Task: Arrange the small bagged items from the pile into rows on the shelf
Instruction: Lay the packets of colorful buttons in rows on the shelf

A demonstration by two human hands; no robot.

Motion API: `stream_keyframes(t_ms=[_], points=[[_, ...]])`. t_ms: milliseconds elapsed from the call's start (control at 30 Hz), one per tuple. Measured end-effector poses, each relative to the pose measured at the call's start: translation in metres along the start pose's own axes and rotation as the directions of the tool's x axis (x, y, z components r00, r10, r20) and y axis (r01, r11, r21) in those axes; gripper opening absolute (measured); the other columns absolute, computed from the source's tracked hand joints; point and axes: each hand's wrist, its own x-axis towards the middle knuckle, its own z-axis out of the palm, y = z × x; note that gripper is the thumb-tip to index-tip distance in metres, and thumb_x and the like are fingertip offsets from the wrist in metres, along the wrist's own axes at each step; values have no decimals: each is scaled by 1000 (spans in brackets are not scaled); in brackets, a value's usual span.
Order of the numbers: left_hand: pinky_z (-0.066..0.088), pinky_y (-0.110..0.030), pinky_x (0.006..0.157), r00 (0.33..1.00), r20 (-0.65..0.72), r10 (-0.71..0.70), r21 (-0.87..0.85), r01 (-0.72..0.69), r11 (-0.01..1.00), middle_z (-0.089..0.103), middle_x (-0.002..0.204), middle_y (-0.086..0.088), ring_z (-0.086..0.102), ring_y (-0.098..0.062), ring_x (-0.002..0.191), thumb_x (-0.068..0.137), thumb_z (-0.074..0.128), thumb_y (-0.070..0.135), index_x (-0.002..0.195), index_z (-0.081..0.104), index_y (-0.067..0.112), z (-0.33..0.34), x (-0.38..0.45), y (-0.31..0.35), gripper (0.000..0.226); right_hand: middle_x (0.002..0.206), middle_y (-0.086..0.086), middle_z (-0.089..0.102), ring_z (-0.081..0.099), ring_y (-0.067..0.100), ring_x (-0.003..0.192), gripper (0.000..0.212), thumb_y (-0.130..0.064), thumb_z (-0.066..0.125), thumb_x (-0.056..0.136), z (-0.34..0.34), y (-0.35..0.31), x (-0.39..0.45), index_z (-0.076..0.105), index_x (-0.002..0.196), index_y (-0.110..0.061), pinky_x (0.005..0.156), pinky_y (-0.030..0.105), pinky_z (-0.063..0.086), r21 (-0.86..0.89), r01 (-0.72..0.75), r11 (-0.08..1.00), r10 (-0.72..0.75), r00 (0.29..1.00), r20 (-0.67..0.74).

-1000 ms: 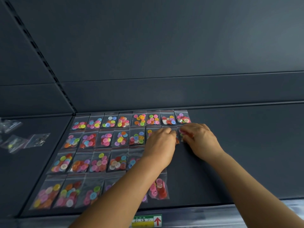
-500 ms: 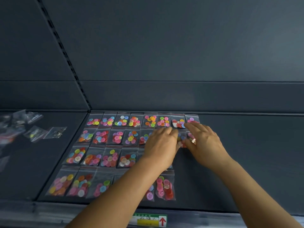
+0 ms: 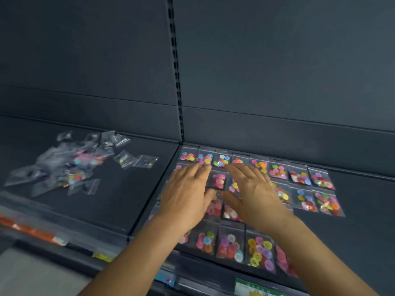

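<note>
Small clear bags of coloured buttons lie in rows (image 3: 277,170) on the dark shelf (image 3: 363,221), right of the upright. A loose pile of bags (image 3: 70,165) lies on the left shelf section. My left hand (image 3: 188,195) and my right hand (image 3: 250,189) hover flat over the left half of the rows, fingers spread, holding nothing. They hide several bags beneath them. The second row ends with two bags (image 3: 316,200) at the right.
A slotted upright (image 3: 176,69) splits the dark back panel. A seam (image 3: 154,189) separates the two shelf sections. Price labels (image 3: 254,288) and an orange strip (image 3: 27,229) sit along the front edge. Bare shelf lies right of the rows.
My view has swung left, bringing the pile into sight. Both hands have let go of the bags at the second row's right end and moved left, now spread flat.
</note>
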Motion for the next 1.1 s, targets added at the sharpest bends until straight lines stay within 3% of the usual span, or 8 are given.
stream_keyframes(t_ms=[600, 933, 1100], points=[[27, -31, 108, 998, 24, -50, -5, 50, 999, 40, 144, 1, 35, -18, 132, 95, 48, 40, 146, 30, 20, -50, -57, -249, 58, 149, -6, 33, 24, 16, 139, 58, -43, 47, 93, 94, -230, 94, 29, 144, -22, 113, 35, 19, 97, -7, 995, 2, 999, 46], [23, -35, 114, 975, 102, -197, 34, 195, 980, 34, 150, 0, 28, -19, 137, 99, 38, 37, 147, 27, 18, -46, -65, -336, 53, 150, -4, 31, 25, 19, 140, 57, -35, 46, 95, 132, -280, 142, 25, 146, -22, 114, 39, 19, 103, 60, 993, -73, 988, 134], [17, -35, 116, 978, 85, -189, 33, 187, 982, 31, 152, -1, 24, -18, 140, 101, 34, 35, 148, 27, 17, -48, -49, -347, 51, 158, -5, 12, 12, 20, 144, 57, -27, 37, 98, 147, -290, 177, 11, 150, -26, 118, 45, 12, 78, 144, 987, -159, 954, 254]])
